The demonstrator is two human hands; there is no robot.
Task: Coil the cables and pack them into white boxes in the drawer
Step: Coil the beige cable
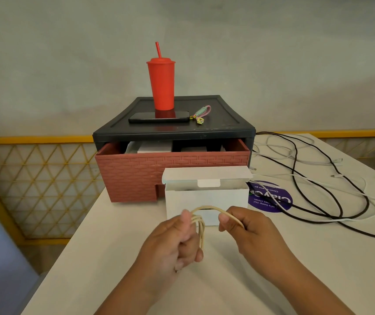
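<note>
A cream cable [201,230] is looped into a small coil in front of me. My left hand [177,242] grips the coil's loops between thumb and curled fingers. My right hand [248,226] pinches the cable's free strand, which arcs across to the coil. Just behind the hands stands an open white box [207,197] with its lid flap up. Behind that, a brick-red drawer [136,171] is pulled out of a black cabinet [175,130]; white boxes [152,147] show inside it. Loose black cables [332,196] and white cables [313,180] lie tangled on the table at right.
A red tumbler [161,87] with a straw, a black phone [159,117] and a small keychain [201,114] sit on the cabinet top. A purple round sticker [270,198] is on the white table [113,258]. The table's left edge drops off beside a yellow lattice railing [34,178].
</note>
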